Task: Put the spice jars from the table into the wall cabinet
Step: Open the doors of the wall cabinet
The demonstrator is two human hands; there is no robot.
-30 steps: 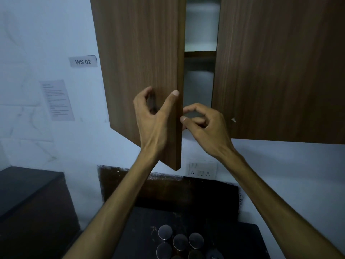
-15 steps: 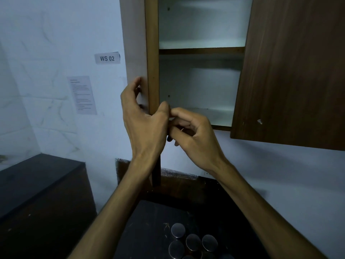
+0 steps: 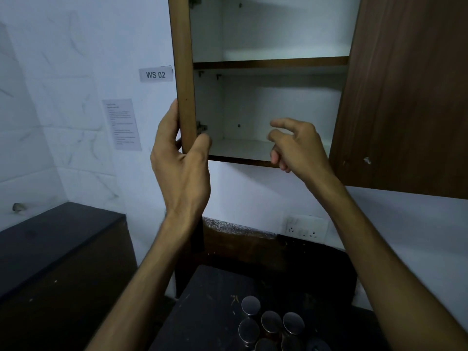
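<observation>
The wall cabinet (image 3: 268,63) stands with its left door (image 3: 183,72) swung fully open, seen edge-on. My left hand (image 3: 181,163) grips the lower edge of that door, thumb on the inner side, fingers behind it. My right hand (image 3: 295,143) hovers in front of the bare lower shelf (image 3: 243,148), fingers loosely curled, holding nothing. Both white shelves show nothing on them. Several spice jars (image 3: 271,323) with round metal lids stand clustered on the dark table (image 3: 207,312) below, near the bottom of the view.
The cabinet's right door (image 3: 405,97) is shut. A dark counter (image 3: 50,236) runs along the left wall. A wall socket (image 3: 305,228) sits under the cabinet. A "WS 02" label (image 3: 155,74) and a printed sheet (image 3: 121,124) hang on the white wall.
The left door has swung from nearly shut to fully open under my left hand. My right hand let go of the door edge and moved right, in front of the lower shelf.
</observation>
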